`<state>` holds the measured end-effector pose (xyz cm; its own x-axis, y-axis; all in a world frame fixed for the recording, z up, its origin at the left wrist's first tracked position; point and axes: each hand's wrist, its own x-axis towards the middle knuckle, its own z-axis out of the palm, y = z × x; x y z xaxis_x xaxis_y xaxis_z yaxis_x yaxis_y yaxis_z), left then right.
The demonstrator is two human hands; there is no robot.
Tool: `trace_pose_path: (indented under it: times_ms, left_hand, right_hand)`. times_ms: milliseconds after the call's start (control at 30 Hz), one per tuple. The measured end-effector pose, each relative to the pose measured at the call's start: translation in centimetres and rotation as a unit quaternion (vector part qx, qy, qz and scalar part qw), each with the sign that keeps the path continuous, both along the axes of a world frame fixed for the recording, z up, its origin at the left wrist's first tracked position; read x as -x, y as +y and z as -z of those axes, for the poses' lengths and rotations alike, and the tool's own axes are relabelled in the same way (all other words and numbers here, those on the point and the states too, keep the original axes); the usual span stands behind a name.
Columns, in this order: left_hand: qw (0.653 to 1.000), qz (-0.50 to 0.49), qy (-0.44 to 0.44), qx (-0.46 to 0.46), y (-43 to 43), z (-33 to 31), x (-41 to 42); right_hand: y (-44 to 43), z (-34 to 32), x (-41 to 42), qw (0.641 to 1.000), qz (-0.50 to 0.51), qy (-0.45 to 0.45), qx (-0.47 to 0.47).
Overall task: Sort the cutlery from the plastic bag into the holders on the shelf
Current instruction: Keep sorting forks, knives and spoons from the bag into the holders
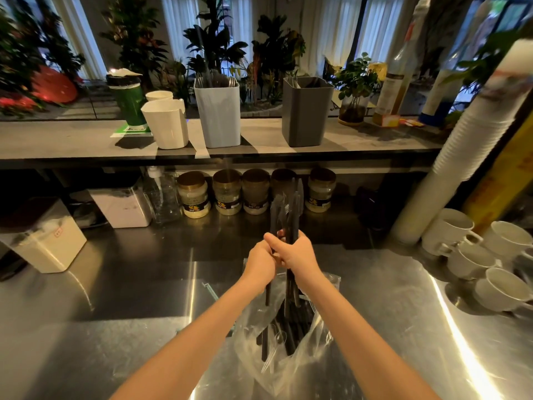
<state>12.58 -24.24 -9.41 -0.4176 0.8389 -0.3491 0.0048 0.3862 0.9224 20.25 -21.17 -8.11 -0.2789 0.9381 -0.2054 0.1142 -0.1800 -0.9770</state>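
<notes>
Both arms outstretched | left hand [261,265], right hand [298,255] — gripping upright cutlery [288,206] | above bag [320,339]

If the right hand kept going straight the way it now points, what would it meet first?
The right hand would probably meet the jars under the shelf, its cutlery leading; depth is unclear.

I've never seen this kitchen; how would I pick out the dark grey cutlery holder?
Look at the long shelf above the steel counter. Near its middle stand three tall holders in a row: a white holder, a pale blue holder and the dark grey holder. It is the rightmost and the only dark one, next to a small potted plant.
</notes>
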Motion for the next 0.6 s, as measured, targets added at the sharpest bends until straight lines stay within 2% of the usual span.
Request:
trace_pose_path:
  times_ms: [33,67,133,200,300,367,433,500,600]
  left_hand:
    - [1.000,-0.019,-0.010,0.009,0.1,0.4,-0.1]
    - [0.999,-0.020,0.019,0.020,0.1,0.6,-0.1]
    - [0.989,0.032,0.145,0.027,-0.1,0.9,0.0]
    - [0.971,0.086,0.222,0.033,-0.3,1.1,0.2]
    - [0.964,0.123,0.227,0.070,-0.3,0.8,0.4]
    - [0.970,0.157,0.172,0.062,-0.2,0.9,0.8]
    - [0.979,0.189,0.069,0.046,-0.6,0.9,1.2]
    - [0.981,0.183,-0.047,0.038,-0.7,0.9,1.6]
    - [0.977,0.155,-0.139,0.041,-0.7,0.6,1.4]
  right_hand:
    - [-0.1,0.2,0.3,1.000,-0.002,-0.022,-0.012]
    - [-0.1,0.4,0.4,0.999,-0.004,-0.029,-0.021]
    - [-0.1,0.6,0.3,0.999,0.002,-0.026,-0.030]
    - [0.0,0.7,0.0,0.999,0.017,-0.012,-0.028]
    - [0.4,1.0,-0.6,1.000,0.019,0.016,0.017]
    - [0.5,1.0,-1.1,0.998,0.013,0.035,0.047]
    - [0.7,1.0,-1.8,0.996,0.026,0.054,0.071]
    - [1.1,1.2,-2.3,0.991,0.028,0.091,0.095]
    - [1.5,1.2,-2.6,0.988,-0.007,0.119,0.101]
